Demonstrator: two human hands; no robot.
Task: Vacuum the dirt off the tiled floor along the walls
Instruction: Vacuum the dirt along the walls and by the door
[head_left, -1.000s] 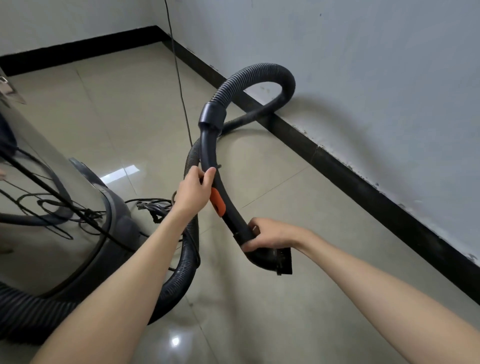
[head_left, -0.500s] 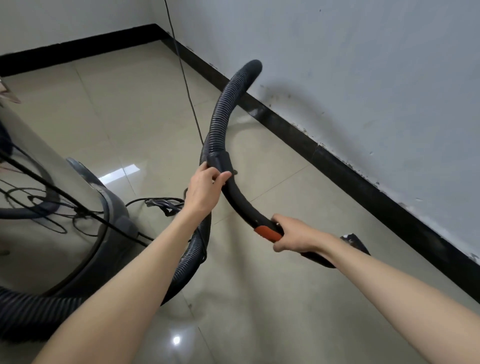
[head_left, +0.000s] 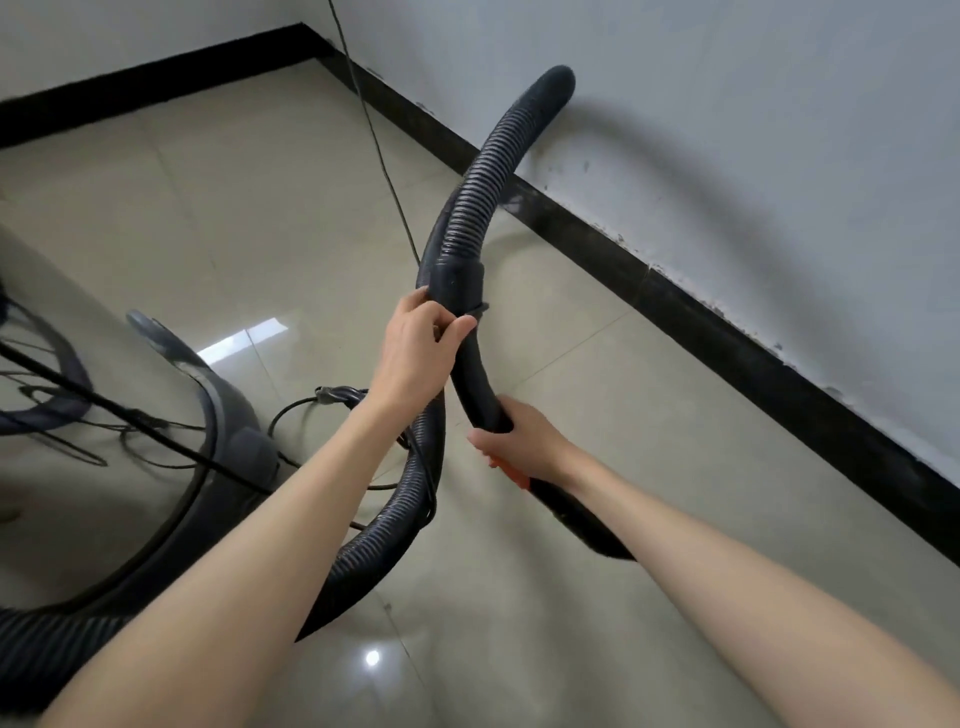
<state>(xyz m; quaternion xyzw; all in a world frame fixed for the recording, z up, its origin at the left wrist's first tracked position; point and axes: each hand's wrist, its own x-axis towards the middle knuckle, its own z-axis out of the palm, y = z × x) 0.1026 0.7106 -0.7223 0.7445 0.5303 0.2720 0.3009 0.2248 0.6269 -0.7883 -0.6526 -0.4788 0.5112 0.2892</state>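
Two bare hands hold a black vacuum hose above the glossy beige tiled floor. The left hand is wrapped around the smooth, rigid curved handle tube just below its collar, where the ribbed, flexible hose begins and arches up toward the grey wall. The right hand is clenched around the same tube lower down, covering most of an orange part. Another ribbed stretch loops down under the left forearm to the shiny grey vacuum body at left. A thin cable runs across the tiles beside the black skirting.
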